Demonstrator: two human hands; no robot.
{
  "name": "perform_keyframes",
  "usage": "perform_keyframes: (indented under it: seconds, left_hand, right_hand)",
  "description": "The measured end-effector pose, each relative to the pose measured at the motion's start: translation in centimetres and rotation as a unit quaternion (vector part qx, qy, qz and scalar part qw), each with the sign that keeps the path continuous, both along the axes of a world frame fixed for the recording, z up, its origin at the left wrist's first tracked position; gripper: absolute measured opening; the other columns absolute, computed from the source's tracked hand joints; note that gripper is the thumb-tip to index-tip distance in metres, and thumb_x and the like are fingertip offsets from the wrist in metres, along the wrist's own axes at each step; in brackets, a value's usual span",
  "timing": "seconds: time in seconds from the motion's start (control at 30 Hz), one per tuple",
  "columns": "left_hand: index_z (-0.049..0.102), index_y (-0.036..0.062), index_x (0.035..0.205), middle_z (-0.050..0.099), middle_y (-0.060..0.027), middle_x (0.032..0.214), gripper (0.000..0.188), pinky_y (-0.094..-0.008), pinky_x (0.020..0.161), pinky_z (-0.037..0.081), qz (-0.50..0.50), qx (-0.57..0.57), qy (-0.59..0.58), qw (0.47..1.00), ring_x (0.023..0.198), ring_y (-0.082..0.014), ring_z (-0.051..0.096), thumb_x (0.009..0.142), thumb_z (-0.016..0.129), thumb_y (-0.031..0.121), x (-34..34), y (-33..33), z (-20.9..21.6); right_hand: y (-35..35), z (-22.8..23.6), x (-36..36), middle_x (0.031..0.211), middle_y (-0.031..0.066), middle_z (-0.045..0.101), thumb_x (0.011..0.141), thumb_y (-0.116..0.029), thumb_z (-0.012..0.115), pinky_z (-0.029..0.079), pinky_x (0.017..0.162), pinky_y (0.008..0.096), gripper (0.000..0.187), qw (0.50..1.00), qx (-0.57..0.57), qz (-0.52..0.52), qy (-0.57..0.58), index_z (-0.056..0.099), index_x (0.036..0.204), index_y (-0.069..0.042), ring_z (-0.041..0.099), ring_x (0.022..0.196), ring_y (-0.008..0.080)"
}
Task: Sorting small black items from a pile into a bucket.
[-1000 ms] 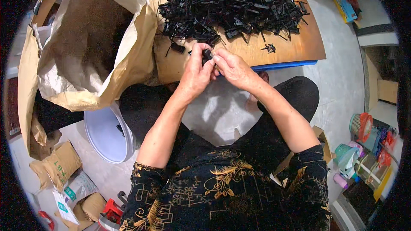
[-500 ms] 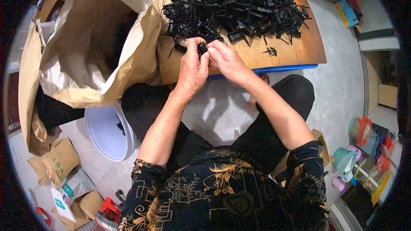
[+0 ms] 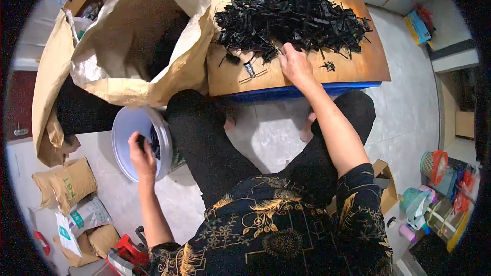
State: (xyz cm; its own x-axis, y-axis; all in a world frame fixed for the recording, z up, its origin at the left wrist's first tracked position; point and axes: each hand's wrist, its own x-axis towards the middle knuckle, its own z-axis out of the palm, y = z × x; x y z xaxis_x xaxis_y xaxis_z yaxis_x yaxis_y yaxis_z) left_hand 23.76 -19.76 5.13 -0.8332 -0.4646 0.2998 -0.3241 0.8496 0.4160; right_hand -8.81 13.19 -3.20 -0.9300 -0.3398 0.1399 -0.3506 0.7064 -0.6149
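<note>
My left hand (image 3: 142, 157) is over the mouth of a white bucket (image 3: 124, 119), its fingers closed on a small black plastic part (image 3: 140, 141). More black parts (image 3: 155, 144) lie inside the bucket. At the near edge of a heap of black plastic parts (image 3: 302, 18) on a wooden board (image 3: 371, 66), my right hand (image 3: 296, 66) has its fingers pinched together; what they grip is hidden. A single black piece with thin rods (image 3: 249, 70) lies on the board to the left of that hand. A small dark pronged piece (image 3: 328, 66) sits to its right.
A large open paper sack (image 3: 153, 88) stands left of the board, close to the bucket. Brown packed bags (image 3: 76, 184) and a red tool-like object (image 3: 125, 253) are on the floor at lower left. Baskets and plastic bags (image 3: 417, 204) crowd the right side.
My hands were together at the heap's near edge and are now apart. The left has moved down to the bucket with a black part; the right has shifted right along the heap.
</note>
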Motion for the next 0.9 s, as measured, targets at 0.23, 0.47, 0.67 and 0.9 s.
perform_keyframes:
  seconds: [0.23,0.47,0.67,0.9]
  left_hand:
    - [0.04,0.0026,0.122,0.051,-0.0205,0.111,0.044,-0.0377,0.084,0.042,0.088,-0.177,-0.055,0.979,0.097,-0.0335,0.053,0.081,0.054,0.005,2.5,-4.9,-1.5]
    - [0.049,0.002,0.115,0.055,-0.0118,0.101,0.046,-0.0257,0.062,0.046,-0.238,0.044,0.122,0.963,0.071,-0.0173,0.054,0.072,0.066,0.001,-11.3,12.5,4.9]
    - [0.021,0.0021,0.133,0.045,-0.025,0.116,0.081,-0.0369,0.074,0.047,-0.273,0.235,-0.036,0.932,0.084,-0.0314,0.057,0.068,0.069,0.011,-22.2,19.2,-0.4]
    - [0.036,0.003,0.122,0.056,-0.0237,0.096,0.059,-0.0397,0.069,0.047,-0.283,0.231,-0.081,0.927,0.079,-0.0323,0.06,0.072,0.065,0.014,-24.3,20.6,-2.1]
  right_hand:
    - [-0.1,-0.7,-0.6,0.078,0.0187,0.062,0.079,-0.017,0.055,0.047,0.063,0.0428,0.016,0.989,-0.129,-0.048,-0.047,0.053,0.087,-0.004,0.061,0.071,0.0349]
    - [2.5,3.9,1.0,0.058,-0.0004,0.048,0.082,-0.006,0.048,0.028,0.034,0.0197,0.015,0.867,-0.374,-0.02,-0.329,0.047,0.096,-0.006,0.041,0.041,0.0055]
    - [2.3,7.8,3.9,0.06,-0.002,0.047,0.084,-0.014,0.054,0.026,0.035,0.0159,0.022,0.814,-0.389,0.07,-0.426,0.046,0.104,-0.009,0.036,0.04,0.0027]
    - [2.9,6.5,3.8,0.058,-0.0034,0.046,0.086,-0.017,0.055,0.023,0.035,0.0161,0.024,0.811,-0.385,0.092,-0.431,0.044,0.106,-0.01,0.035,0.04,0.0025]
